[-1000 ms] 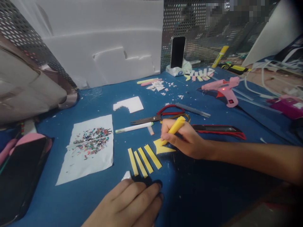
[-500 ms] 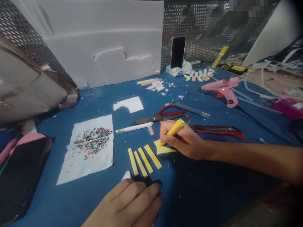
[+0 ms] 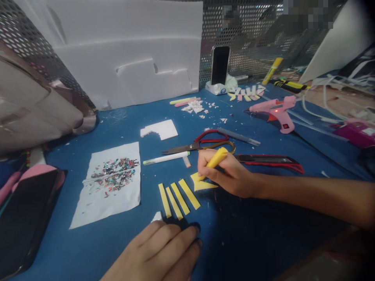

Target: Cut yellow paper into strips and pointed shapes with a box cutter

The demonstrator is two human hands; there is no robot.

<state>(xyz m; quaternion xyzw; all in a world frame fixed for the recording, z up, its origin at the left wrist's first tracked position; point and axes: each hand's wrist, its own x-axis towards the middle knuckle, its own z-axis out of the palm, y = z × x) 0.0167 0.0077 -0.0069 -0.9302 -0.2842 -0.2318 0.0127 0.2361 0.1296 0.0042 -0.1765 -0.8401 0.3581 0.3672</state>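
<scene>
My right hand is closed round a yellow marker, its tip pressed on a yellow triangular foam piece on the blue table. Several yellow foam strips lie side by side just left of that piece. My left hand rests flat on the table near the front edge, fingers stretched out and together. A small white scrap lies at its fingertips, not gripped.
Scissors, a white pen and a red-black cutter lie behind my right hand. A white paper with glitter bits is to the left. A pink glue gun, an upright phone, white foam boards and a dark tablet surround the work area.
My right hand shifted the marker slightly left and tilted it lower on the yellow triangle. My left hand has stayed in place.
</scene>
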